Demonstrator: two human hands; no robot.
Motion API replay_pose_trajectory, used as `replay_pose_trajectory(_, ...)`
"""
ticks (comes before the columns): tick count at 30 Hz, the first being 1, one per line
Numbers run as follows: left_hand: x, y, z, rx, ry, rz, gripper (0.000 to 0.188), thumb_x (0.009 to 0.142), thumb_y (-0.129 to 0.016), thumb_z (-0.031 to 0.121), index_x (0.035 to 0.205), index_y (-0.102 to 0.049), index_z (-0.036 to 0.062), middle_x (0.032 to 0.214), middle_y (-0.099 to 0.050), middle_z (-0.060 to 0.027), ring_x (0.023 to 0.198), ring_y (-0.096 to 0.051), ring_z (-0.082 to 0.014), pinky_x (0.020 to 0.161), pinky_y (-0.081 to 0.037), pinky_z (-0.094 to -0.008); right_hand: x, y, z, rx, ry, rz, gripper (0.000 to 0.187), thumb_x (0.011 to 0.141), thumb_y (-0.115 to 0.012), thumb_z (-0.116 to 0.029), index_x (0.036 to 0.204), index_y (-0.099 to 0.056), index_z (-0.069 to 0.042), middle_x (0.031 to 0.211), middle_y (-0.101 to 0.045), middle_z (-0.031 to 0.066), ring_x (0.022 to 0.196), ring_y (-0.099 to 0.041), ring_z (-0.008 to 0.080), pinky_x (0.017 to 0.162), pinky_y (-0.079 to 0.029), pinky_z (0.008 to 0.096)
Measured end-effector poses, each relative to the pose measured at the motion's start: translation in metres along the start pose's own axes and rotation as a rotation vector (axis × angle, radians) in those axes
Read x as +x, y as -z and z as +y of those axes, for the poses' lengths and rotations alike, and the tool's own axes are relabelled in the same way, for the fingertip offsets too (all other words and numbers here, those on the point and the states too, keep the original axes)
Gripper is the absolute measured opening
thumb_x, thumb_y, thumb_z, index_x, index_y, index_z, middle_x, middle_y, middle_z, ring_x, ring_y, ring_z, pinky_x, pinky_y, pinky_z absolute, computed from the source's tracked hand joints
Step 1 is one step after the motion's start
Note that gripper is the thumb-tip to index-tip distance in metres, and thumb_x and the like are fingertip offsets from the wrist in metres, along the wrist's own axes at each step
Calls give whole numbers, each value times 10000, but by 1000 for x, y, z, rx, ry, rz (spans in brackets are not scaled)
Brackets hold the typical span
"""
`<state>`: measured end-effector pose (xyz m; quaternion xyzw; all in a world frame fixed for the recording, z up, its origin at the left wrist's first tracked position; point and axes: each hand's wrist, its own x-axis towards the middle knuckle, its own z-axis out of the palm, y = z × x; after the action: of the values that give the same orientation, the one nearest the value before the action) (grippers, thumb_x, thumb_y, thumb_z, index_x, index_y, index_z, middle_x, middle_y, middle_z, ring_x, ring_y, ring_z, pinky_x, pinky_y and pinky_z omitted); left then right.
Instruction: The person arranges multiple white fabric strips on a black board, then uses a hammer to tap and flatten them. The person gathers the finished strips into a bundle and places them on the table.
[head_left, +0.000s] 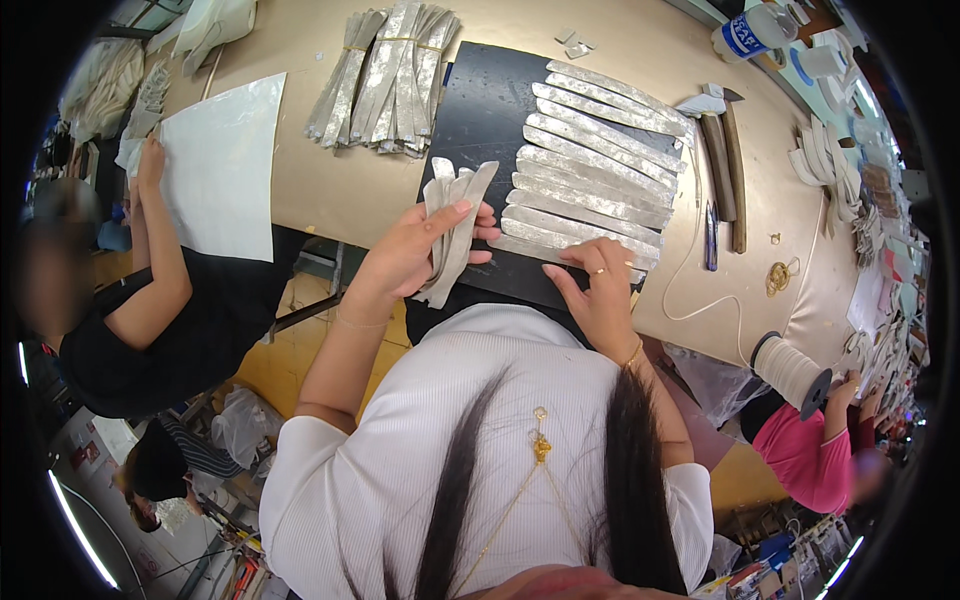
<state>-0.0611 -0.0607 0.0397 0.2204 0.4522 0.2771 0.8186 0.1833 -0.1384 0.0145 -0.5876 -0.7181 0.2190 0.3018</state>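
Observation:
My left hand is closed around a loose bunch of grey-silver strips, thumb across the front, their rounded ends sticking up. My right hand rests at the near edge of a row of similar strips. Its fingertips touch the nearest strip, bent a little, with the thumb apart from them. The strips lie side by side on a black board, slightly fanned, with mottled, shiny surfaces. The underside of my right fingers is hidden.
Banded bundles of strips lie beyond my left hand. On the right are a hammer, a pen, a cord spool and a bottle. Co-workers sit at both sides; the left one touches a white sheet.

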Motion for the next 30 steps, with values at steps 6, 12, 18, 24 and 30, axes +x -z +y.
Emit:
replay_pose_trajectory(6, -3, -24, -1, -21, -70, -87, 404, 987, -568, 200, 1265, -510, -87, 1207, -599, -181, 1113, -612, -261, 943, -526, -384, 42, -23, -39, 769, -223, -155, 289, 845, -747, -131, 1060, -620, 14, 923, -649, 62, 790, -621, 145, 711, -516, 263)
replay_pose_trajectory(12, -2, -22, 0, 12, -166, -90, 445, 961, -611, 174, 1308, -490, -77, 1250, -592, -167, 1110, -617, -247, 948, -520, -360, 51, -32, -44, 880, -253, -41, 227, 873, -712, -80, 1059, -621, 13, 974, -681, 73, 815, -636, 116, 763, -517, 260)
replay_pose_trajectory(18, -1, -32, -1, -80, -129, -31, 380, 975, -587, 170, 1286, -507, -32, 1243, -593, -160, 1130, -603, -252, 934, -530, -367, 47, -34, -39, 1090, -346, 33, 150, 903, -674, -61, 1016, -593, -5, 1016, -656, 75, 840, -648, 137, 795, -543, 296)
replay_pose_trajectory(24, 6, -22, 5, -186, -136, -44, 331, 1006, -525, 221, 1244, -533, -9, 1196, -609, -172, 1103, -621, -271, 864, -566, -390, 44, -5, -13, 1517, -463, 113, 154, 980, -539, -65, 1109, -454, -67, 987, -639, 106, 856, -654, 191, 783, -573, 383)
replay_pose_trajectory(30, 3, 1, 11, 35, -124, 86, 315, 993, -551, 218, 1203, -555, -17, 1098, -643, -169, 863, -693, -257, 695, -595, -356, 34, 76, -1, 706, -650, -335, 78, 948, -613, -131, 966, -614, -56, 820, -645, 34, 680, -625, 129, 608, -503, 279)
